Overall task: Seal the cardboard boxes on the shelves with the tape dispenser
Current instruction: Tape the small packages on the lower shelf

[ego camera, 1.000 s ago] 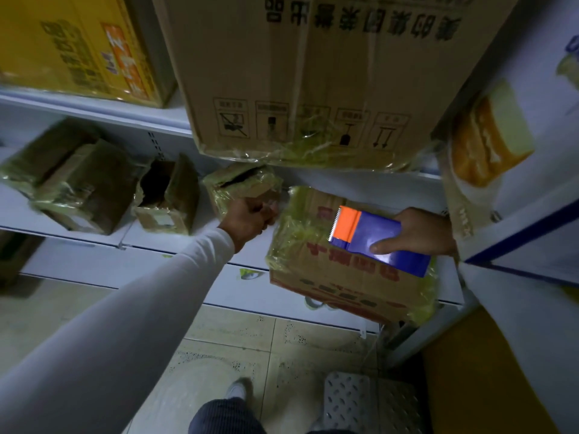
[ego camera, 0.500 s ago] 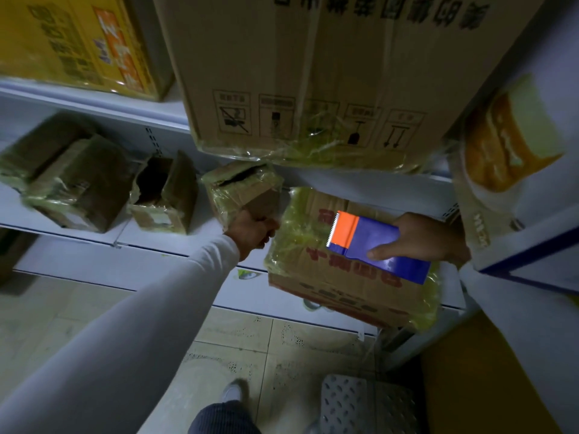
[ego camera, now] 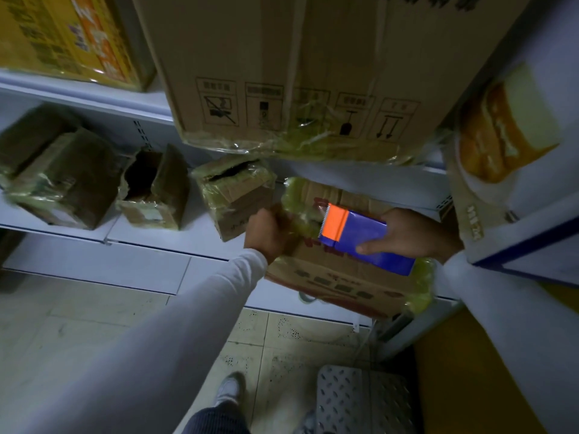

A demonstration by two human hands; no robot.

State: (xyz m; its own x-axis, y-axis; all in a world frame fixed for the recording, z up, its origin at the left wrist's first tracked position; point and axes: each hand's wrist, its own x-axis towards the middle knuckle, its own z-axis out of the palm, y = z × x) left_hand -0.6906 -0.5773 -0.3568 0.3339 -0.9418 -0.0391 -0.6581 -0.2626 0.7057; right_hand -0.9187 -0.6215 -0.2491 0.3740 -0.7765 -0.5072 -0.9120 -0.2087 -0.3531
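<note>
On the lower shelf (ego camera: pixel 175 245), at the far left, two small boxes (ego camera: pixel 62 180) wrapped in tape were seen lying tilted, and just to their right an open small box (ego camera: pixel 153 189) showed a dark gap at its top. Next came a taped small box (ego camera: pixel 233 191) with a slit open along its upper edge. The left hand (ego camera: pixel 266 234) was curled against the near left corner of the printed cardboard box (ego camera: pixel 338 277), gripping the corner and its loose yellowish film. On top of that box the tape dispenser (ego camera: pixel 360 239) lay flat, its orange toothed end pointing left, and it was held from the right by the right hand (ego camera: pixel 413 236), fingers wrapped over its blue body. Whether tape was being drawn out could not be told.

For the step to be done well, the box would best be steadied firmly by the left hand while the dispenser was pressed flat and drawn along the seam, so that the tape was laid without wrinkles. The overhanging large box (ego camera: pixel 297 73) above should be avoided.
</note>
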